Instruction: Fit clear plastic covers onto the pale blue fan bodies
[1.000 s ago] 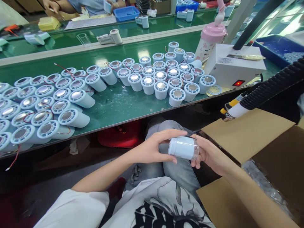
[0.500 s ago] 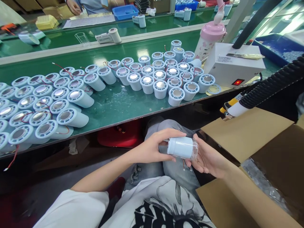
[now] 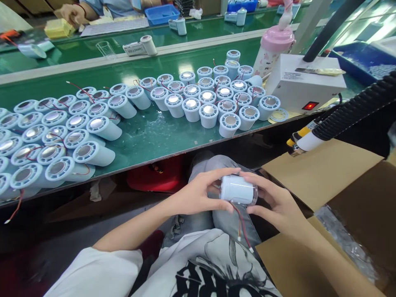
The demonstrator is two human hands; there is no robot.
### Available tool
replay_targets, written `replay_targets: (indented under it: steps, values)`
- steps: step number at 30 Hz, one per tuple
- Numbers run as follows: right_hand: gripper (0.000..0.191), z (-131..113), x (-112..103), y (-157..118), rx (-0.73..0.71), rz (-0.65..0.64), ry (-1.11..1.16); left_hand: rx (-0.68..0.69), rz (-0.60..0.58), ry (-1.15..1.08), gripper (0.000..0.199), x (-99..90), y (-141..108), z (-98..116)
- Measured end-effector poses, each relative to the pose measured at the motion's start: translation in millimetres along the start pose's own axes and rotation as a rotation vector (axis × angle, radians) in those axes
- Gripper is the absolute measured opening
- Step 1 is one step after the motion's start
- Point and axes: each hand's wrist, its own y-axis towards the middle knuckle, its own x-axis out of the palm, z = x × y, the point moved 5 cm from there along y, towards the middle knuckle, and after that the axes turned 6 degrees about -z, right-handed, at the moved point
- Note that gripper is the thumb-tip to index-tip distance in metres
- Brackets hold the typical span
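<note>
A pale blue cylinder [image 3: 237, 189] with a clear sleeve around it lies sideways between my two hands, above my lap. My left hand [image 3: 206, 192] grips its left end, thumb below and fingers above. Around the right end, the fingers and thumb of my right hand [image 3: 275, 202] are curved, touching the top and the lower edge. Thin red wires [image 3: 242, 225] with small white connectors hang below the cylinder. Similar blue cylinders [image 3: 208, 115] stand in groups on the green bench [image 3: 148, 140] in front.
A white box [image 3: 305, 84] with a lit red switch stands at the bench's right, beside a pink-lidded bottle [image 3: 272, 45]. A black hose [image 3: 352, 107] and an open carton [image 3: 321, 169] with clear plastic pieces are at right. Across the bench is another person's hand [image 3: 74, 14].
My right hand has turned, its fingers now over the cylinder's top and its thumb below. The wires now hang free beneath. The other person's hand has moved left to the yellow stack.
</note>
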Motion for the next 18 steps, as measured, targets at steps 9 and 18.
replay_targets:
  steps: [9,18]
  values:
    - [0.049,23.7,5.4,-9.7,0.398,-0.022,0.417,-0.062,-0.142,-0.261,0.080,7.7,1.0,-15.1]
    - [0.043,33.8,-23.5,-12.8,0.372,0.155,0.134,-0.309,-0.073,-0.140,0.052,-30.4,13.4,-26.2]
